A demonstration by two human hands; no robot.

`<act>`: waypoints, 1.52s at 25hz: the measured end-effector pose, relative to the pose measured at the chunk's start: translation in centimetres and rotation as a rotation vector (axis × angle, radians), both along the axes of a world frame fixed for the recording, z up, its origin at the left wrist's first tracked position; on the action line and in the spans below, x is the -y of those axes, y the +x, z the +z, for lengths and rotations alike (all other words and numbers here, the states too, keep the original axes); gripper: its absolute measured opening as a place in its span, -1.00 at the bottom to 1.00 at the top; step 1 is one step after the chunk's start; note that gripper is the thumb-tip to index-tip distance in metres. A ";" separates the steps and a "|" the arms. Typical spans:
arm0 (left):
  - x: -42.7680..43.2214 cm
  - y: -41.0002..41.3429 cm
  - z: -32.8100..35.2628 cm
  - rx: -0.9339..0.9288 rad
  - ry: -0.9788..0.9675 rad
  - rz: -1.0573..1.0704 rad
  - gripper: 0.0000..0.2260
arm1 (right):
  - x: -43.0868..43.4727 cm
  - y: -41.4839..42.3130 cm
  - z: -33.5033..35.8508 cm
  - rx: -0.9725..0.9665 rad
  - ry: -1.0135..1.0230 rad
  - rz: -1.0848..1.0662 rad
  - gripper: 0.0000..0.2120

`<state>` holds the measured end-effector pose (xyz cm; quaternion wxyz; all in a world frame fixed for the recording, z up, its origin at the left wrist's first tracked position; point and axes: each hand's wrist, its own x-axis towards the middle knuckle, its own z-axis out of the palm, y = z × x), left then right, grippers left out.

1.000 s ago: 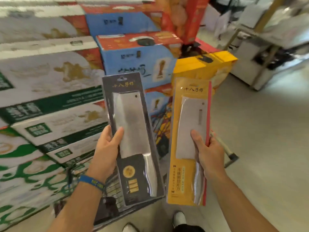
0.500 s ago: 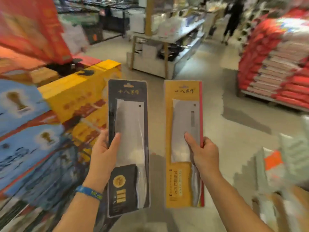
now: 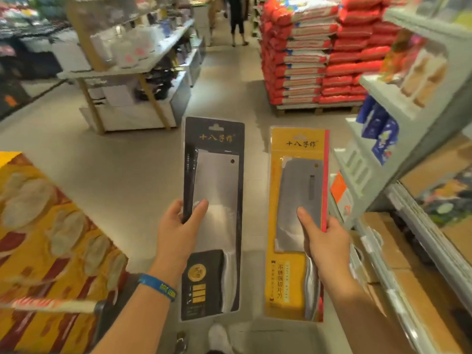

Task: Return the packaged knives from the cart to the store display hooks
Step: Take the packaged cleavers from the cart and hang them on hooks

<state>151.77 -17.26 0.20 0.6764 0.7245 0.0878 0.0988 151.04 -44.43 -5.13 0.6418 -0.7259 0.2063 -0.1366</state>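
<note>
My left hand (image 3: 178,231) grips a cleaver in a black blister pack (image 3: 213,190) by its left edge, thumb across the front of the blade. My right hand (image 3: 321,241) holds a second cleaver in a yellow pack with a red side strip (image 3: 297,180), thumb on the front and fingers behind the right edge. Both packs stand upright side by side in front of me, hang holes at the top. No display hooks are in view.
Yellow cartons (image 3: 51,246) are stacked at the lower left. A white shelving unit (image 3: 398,139) with goods and brown boxes (image 3: 398,254) runs along the right. Red sacks (image 3: 311,54) are piled ahead right, a white display table (image 3: 132,70) ahead left, and a person (image 3: 237,19) walks far down the aisle.
The view has swung to the right, from the stacked cartons to the open aisle and the right-hand shelves. Both hands keep the same hold on their packs.
</note>
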 end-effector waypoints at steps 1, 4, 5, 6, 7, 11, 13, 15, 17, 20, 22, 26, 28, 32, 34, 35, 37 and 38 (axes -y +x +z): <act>1.3 1.4 -0.1 -0.002 -0.011 -0.039 -0.70 | 1.2 0.1 -0.2 0.003 0.030 -0.033 -0.59; 5.8 6.2 0.2 0.005 -0.018 -0.180 -0.62 | 5.1 1.2 0.1 0.017 0.015 -0.157 -0.55; 7.5 8.0 0.6 0.011 -0.018 -0.232 -0.58 | 6.4 1.9 0.5 0.026 0.008 -0.200 -0.54; 8.9 9.9 0.8 0.021 -0.019 -0.279 -0.56 | 7.7 2.7 1.0 0.034 0.008 -0.243 -0.55; 10.5 12.0 0.9 0.032 -0.028 -0.334 -0.58 | 9.0 3.7 1.4 0.049 0.008 -0.295 -0.56; 16.1 19.6 2.0 0.066 -0.075 -0.516 -0.71 | 12.8 7.5 3.5 0.093 -0.017 -0.453 -0.60; 18.8 23.1 2.0 0.060 -0.139 -0.593 -0.69 | 14.3 8.9 4.4 0.106 -0.049 -0.536 -0.65; 21.7 26.0 1.6 0.039 -0.183 -0.669 -0.65 | 15.7 9.5 4.8 0.127 -0.065 -0.627 -0.66; 24.9 28.0 0.9 0.020 -0.208 -0.739 -0.65 | 17.2 9.1 4.7 0.129 -0.084 -0.748 -0.56; 29.9 29.2 -0.1 -0.011 -0.243 -0.856 -0.62 | 19.0 7.5 4.4 0.132 -0.097 -0.900 -0.51; 33.3 29.2 -0.5 -0.037 -0.251 -0.941 -0.59 | 20.2 6.2 4.4 0.133 -0.106 -0.987 -0.57; 39.5 28.4 -0.9 -0.089 -0.258 -1.073 -0.86 | 23.1 4.2 4.4 0.111 -0.125 -1.115 -0.61; 42.5 27.6 -0.6 -0.083 -0.251 -1.105 -0.83 | 25.2 3.5 4.4 0.119 -0.109 -1.174 -0.51; 47.6 26.3 0.3 -0.020 -0.234 -1.169 -0.68 | 29.4 2.9 4.5 0.117 -0.113 -1.229 -0.35; 49.9 25.9 0.6 0.001 -0.229 -1.173 -0.64 | 31.7 2.7 4.4 0.150 -0.097 -1.247 -0.36; 51.0 25.8 0.7 0.000 -0.232 -1.174 -0.71 | 32.8 2.6 4.3 0.156 -0.091 -1.258 -0.36; 52.7 25.6 1.0 -0.002 -0.241 -1.191 -0.89 | 34.4 2.6 4.5 0.151 -0.100 -1.274 -0.35; 53.5 25.5 1.3 -0.004 -0.241 -1.193 -0.91 | 34.9 2.6 4.9 0.158 -0.118 -1.285 -0.38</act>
